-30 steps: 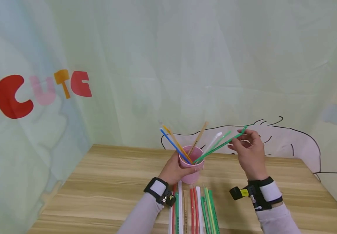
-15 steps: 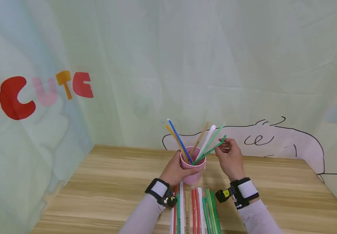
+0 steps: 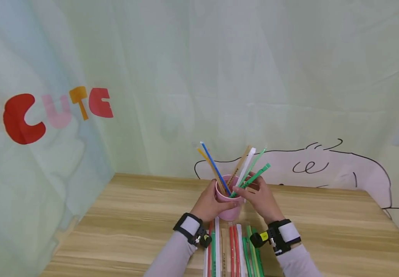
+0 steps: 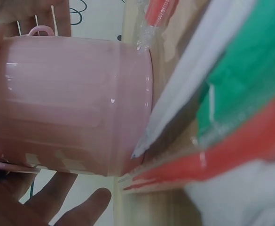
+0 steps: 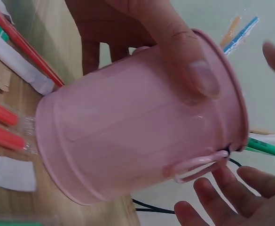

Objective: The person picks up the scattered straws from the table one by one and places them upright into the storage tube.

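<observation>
My left hand grips a small pink bucket, thumb across its front just under the rim. Several wrapped straws lean inside it: a blue straw, a yellow one, a brown paper one, a white paper one and light green. A darker green straw slants out over the right rim. Around that straw's side of the rim is my right hand, thumb at the front and fingers behind. In the right wrist view, its fingers spread loosely beside the bucket's side handle, well apart from the thumb.
In front of the bucket, a row of wrapped straws lies on the wooden table, with red straws, white ones, a brown one and green ones. Nearest the bucket, they reach its base. A printed cloth backdrop hangs behind the table.
My right hand has come left and down from the green straw's top end to the bucket's rim. The green straw now sits lower in the bucket. My left hand keeps its hold.
</observation>
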A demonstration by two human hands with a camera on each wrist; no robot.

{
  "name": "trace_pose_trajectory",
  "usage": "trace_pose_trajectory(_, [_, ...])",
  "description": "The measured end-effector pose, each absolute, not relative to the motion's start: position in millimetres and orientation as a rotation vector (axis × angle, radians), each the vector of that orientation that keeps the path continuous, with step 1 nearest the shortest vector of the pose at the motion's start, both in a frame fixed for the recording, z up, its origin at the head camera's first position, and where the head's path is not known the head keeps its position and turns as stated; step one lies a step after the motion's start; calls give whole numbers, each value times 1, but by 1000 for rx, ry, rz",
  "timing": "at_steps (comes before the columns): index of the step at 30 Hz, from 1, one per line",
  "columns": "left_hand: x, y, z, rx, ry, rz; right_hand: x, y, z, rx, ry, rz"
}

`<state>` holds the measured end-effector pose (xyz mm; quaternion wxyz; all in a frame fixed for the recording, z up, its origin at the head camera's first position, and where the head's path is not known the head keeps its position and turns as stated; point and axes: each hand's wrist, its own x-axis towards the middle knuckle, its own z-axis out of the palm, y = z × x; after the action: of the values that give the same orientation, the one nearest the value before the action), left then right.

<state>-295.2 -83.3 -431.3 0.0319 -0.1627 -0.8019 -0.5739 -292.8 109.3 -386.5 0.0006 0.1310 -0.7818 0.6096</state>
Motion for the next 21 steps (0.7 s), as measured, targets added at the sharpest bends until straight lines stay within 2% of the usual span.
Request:
trace_pose_trajectory(8, [-299, -86, -432, -533, -2475, -1739, -296, 94, -403, 807, -2395, 1886])
trace_pose_trajectory(14, [-300, -85, -432, -545, -2465, -1761, -297, 89, -406, 797, -2348, 1901])
trace_pose_trajectory(21, [-299, -89, -429, -549, -2509, -1719, -282, 86, -388, 778, -2359, 1954])
